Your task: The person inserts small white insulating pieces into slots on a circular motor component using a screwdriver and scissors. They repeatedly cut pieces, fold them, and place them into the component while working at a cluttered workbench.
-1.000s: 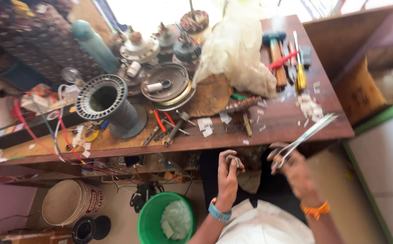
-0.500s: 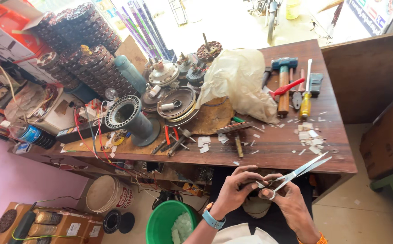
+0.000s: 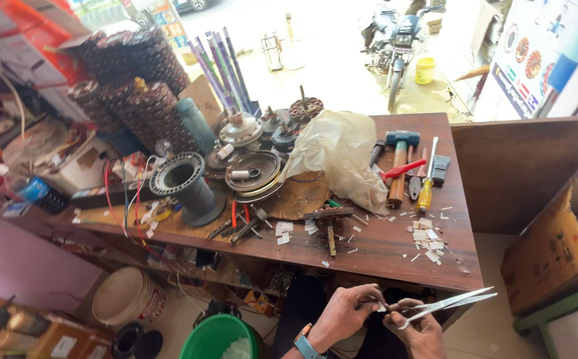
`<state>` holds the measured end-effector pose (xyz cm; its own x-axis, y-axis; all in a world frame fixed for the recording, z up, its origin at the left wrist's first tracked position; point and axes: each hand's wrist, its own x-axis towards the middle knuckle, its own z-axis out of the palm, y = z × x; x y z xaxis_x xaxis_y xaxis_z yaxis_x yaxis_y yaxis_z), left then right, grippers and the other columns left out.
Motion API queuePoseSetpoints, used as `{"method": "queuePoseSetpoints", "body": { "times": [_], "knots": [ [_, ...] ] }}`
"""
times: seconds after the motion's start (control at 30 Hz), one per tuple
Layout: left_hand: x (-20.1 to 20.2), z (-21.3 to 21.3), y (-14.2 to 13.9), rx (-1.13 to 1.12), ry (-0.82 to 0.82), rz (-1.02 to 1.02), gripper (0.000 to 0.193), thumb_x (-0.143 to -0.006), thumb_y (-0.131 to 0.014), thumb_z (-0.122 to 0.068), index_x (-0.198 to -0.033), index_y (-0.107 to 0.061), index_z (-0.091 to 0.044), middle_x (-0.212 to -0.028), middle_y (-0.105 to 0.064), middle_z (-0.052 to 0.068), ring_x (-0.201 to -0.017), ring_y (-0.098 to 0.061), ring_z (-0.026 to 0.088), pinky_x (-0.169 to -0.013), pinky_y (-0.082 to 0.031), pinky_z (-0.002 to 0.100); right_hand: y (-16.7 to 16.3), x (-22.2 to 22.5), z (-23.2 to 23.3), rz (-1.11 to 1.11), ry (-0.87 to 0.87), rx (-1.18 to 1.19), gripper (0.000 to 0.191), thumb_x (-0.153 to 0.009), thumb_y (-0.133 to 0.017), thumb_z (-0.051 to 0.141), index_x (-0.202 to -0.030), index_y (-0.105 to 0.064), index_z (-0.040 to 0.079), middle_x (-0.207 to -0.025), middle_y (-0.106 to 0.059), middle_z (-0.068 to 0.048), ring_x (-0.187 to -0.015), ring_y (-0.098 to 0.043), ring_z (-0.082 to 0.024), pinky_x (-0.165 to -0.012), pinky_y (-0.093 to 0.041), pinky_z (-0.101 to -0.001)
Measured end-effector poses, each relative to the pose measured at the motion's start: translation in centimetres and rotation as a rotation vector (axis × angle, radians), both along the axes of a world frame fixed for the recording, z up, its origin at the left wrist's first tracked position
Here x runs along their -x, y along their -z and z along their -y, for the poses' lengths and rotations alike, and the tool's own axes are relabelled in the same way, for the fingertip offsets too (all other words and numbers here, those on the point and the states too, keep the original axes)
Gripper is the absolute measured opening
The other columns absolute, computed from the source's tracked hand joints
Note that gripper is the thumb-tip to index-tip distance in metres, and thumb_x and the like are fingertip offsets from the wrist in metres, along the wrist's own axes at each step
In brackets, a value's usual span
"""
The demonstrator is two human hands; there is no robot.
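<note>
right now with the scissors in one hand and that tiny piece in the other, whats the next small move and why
Probably snip the small pale piece pinched in the left hand. The right hand holds the scissors with their handles right beside that piece and the blades pointing away to the right, nearly closed. Similar pale offcuts already litter the wooden workbench, which suggests repeated trimming.

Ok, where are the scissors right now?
In the head view, the scissors sit at the bottom right, held in the right hand just below the workbench front edge, blades pointing right, with the left hand beside the handles.
</note>
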<state>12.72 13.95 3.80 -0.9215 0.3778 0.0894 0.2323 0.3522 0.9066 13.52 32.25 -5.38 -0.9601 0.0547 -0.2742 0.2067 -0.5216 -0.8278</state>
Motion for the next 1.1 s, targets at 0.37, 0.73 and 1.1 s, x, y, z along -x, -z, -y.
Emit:
{"method": "queuePoseSetpoints", "body": {
  "times": [0.37,0.73,1.1],
  "knots": [
    [-1.0,6.1,0.2,-0.078,-0.108,-0.087,0.015,-0.087,-0.076,0.002,-0.100,-0.078,-0.006,-0.091,-0.066,0.008,-0.077,-0.067,0.020,-0.066,-0.054,0.031,-0.9,0.7,6.0,-0.113,-0.217,-0.005,0.034,-0.077,-0.083,0.008,-0.104,-0.065,-0.002,-0.094,-0.070,-0.014,-0.086,-0.073,-0.023,-0.079,-0.064,-0.0397],
    [0.1,8.2,6.5,-0.575,-0.067,0.505,0.011,-0.094,-0.073,-0.006,-0.103,-0.071,-0.001,-0.090,-0.071,0.005,-0.079,-0.068,0.010,-0.071,-0.057,0.027,-0.2,0.4,8.6,-0.258,-0.201,-0.377,0.027,-0.082,-0.081,0.008,-0.100,-0.064,0.001,-0.092,-0.069,-0.004,-0.089,-0.068,-0.012,-0.082,-0.058,-0.0302],
    [2.2,8.0,6.3,-0.444,-0.152,-0.013,0.019,-0.086,-0.074,0.002,-0.104,-0.079,-0.002,-0.097,-0.071,0.001,-0.084,-0.067,0.009,-0.071,-0.057,0.024,-0.6,3.5,9.0,-0.290,-0.074,-0.695,0.027,-0.077,-0.081,0.003,-0.101,-0.070,0.005,-0.083,-0.073,-0.002,-0.084,-0.070,-0.010,-0.079,-0.056,-0.0272]
  ]
}}
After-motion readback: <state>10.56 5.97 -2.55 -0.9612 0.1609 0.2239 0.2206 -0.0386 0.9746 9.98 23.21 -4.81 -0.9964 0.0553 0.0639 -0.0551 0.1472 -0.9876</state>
